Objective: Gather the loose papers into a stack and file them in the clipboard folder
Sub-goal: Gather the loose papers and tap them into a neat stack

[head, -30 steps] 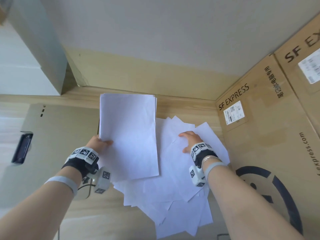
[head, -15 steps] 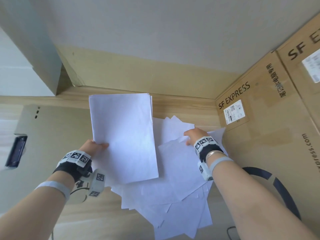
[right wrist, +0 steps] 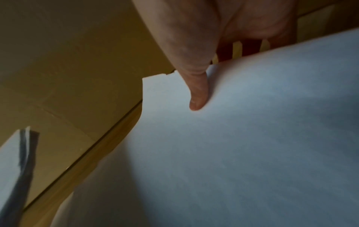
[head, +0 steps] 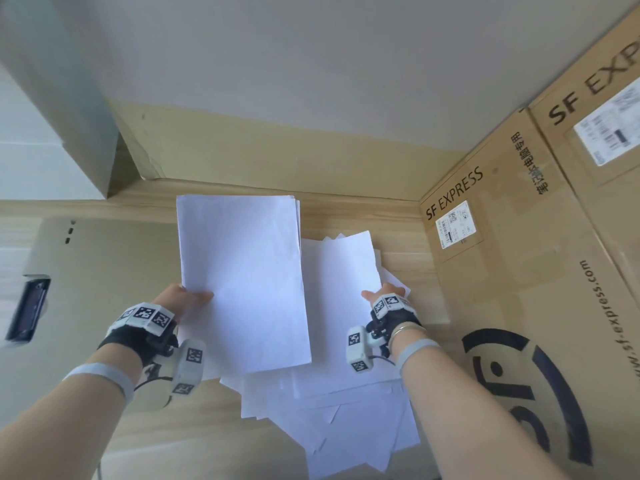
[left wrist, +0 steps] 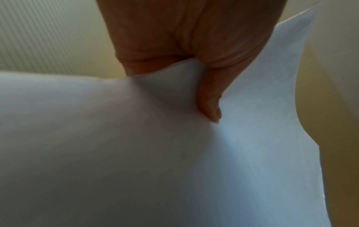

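While left hand (head: 180, 301) pinches the paper stack (head: 242, 278), right hand (head: 384, 297) apparently grips one raised sheet (head: 346, 271).

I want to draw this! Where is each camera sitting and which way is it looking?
Head: sits on the person's head, looks forward and down at the desk; shows both forearms, left hand, right hand.
Left wrist: looks along the left hand at the held stack; shows thumb and palm.
Right wrist: looks along the right hand at a lifted sheet; shows thumb and palm.
Shared: head and left wrist both see the held stack.
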Motion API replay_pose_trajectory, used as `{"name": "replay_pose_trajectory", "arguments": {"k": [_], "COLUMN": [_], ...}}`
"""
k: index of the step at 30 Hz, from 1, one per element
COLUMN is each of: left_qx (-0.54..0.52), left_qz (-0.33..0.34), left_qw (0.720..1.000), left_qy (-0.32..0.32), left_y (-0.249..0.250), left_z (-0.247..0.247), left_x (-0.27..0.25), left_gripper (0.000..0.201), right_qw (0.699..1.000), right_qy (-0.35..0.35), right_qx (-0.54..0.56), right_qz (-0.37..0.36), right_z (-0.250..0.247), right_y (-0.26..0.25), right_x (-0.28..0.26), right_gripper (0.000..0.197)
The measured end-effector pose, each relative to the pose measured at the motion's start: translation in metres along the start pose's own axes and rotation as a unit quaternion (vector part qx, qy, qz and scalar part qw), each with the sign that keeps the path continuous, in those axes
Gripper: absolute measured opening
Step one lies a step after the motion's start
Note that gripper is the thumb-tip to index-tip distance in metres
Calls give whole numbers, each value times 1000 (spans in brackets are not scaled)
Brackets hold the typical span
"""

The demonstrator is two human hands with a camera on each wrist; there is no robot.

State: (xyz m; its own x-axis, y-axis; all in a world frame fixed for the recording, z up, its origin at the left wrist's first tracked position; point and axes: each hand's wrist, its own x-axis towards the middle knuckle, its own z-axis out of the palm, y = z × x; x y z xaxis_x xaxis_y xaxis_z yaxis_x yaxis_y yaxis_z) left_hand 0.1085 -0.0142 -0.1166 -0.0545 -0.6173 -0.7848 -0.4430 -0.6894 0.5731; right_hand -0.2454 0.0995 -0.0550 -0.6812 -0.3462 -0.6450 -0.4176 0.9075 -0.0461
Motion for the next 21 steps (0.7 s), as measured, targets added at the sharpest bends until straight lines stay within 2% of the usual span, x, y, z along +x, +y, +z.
{"name": "replay_pose_trajectory", "arguments": {"k": [3, 8, 11, 13, 15, 17, 21], "left_qx": [16, -5, 3, 10, 15, 33, 48], "left_qz": [5, -11, -14, -11, -11, -3, -2], "left_qw": [1000, 1000, 1000, 1000, 1000, 999, 998], "left_qy": [9, -6, 1, -1, 2, 14, 30], "left_y": [-1, -26, -20, -20, -20, -17, -18], "left_z": [4, -3, -2, -3, -4, -2, 1], "left_x": [-6, 23, 9, 7, 5, 0, -4], "left_gripper": [40, 40, 38, 37, 42, 46, 45], "right_qw": [999, 997, 993, 984, 970, 965, 965], "right_qy": [12, 25, 65, 107, 125, 113, 81], "right_qx": [30, 56, 78, 124, 200, 230, 239], "right_qz": [11, -36, -67, -73, -60, -49, -68], "right_z": [15, 19, 16, 14, 10, 1, -23], "right_y": [0, 11, 22, 30, 36, 37, 40], "right_x": [0, 2, 5, 6, 4, -2, 0], "right_gripper": [55, 56, 49, 42, 47, 50, 43]}}
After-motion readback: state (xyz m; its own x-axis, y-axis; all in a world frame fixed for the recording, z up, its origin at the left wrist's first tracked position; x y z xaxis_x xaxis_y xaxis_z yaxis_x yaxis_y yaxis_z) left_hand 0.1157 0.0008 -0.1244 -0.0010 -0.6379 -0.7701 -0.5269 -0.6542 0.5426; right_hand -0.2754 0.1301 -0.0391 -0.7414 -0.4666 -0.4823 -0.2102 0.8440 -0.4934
